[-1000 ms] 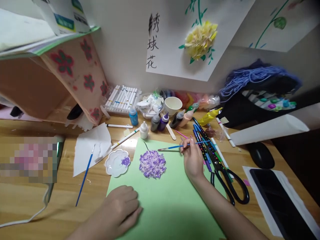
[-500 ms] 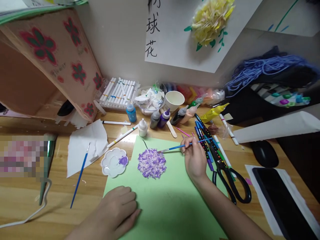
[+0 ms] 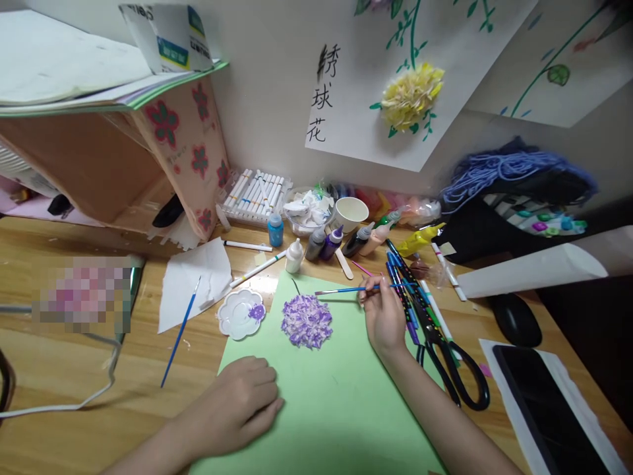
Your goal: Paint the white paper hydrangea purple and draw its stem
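Note:
My right hand [image 3: 384, 316] pinches a blue paintbrush [image 3: 346, 289] held nearly level above the green paper [image 3: 331, 409]. The brush tip is at the upper edge of a round purple and white paper flower [image 3: 306, 321]; whether it touches cannot be made out. A short dark painted line [image 3: 295, 285] runs up from the flower. My left hand [image 3: 247, 399] lies on the paper's left part, fingers curled in, with nothing seen in it. Just above that hand sits a white flower-shaped palette [image 3: 232, 316] with a purple paint patch [image 3: 256, 312].
Paint bottles, among them a white bottle [image 3: 294, 256] and a purple bottle [image 3: 332, 242], stand behind the paper. Black-handled scissors [image 3: 459, 376] lie right of my right wrist, beside several pens. A second paintbrush [image 3: 179, 336] lies at left; a phone [image 3: 548, 396] at right.
The camera view has tilted up and turned left, so the scene sits further right. The brush tip has shifted slightly along the flower's upper edge. My left hand stays resting on the paper.

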A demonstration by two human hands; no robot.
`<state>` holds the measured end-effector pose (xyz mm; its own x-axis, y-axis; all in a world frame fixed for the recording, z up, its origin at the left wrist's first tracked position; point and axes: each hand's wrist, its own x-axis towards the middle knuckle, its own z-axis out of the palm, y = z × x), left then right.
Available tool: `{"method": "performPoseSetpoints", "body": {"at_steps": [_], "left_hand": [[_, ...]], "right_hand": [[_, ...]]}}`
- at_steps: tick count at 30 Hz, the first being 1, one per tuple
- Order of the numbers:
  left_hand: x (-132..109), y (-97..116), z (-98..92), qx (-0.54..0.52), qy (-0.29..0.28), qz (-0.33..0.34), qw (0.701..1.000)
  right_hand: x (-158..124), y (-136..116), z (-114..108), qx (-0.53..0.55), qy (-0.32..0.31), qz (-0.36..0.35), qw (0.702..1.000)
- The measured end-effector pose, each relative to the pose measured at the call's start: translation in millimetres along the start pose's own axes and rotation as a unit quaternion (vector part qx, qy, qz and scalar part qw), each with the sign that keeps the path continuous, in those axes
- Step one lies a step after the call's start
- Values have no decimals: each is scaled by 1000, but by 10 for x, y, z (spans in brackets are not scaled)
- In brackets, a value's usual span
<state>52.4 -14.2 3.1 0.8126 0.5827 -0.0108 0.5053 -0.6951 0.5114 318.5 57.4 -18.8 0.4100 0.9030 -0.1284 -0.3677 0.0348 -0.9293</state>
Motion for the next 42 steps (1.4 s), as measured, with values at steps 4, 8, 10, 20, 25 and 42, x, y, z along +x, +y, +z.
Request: {"method": "performPoseSetpoints", "body": {"at_steps": [4,8,10,20,25,42], "left_hand": [[-12,-1,19,0,-9,-14,1000],[-23,-6,47,-1,-13,-19,1000],[-24,-9,51,0,-14,-22,1000],[-23,10,31,8,-16,-26,1000],[-20,6,32,10,-16,-31,999],[-15,18,22,11,-6,-25,1000]], "right_hand": [[0,34,-8,-40,-6,-5,999],[-16,63,-24,-90,-67,-7,994],[-21,60,-35,-64,-55,-26,996],[-250,83,-60,-198,-154,-282,926],[-291,72,-60,-270,-188,-356,875],[-278,94,-38,-244,-141,-292,914]]}}
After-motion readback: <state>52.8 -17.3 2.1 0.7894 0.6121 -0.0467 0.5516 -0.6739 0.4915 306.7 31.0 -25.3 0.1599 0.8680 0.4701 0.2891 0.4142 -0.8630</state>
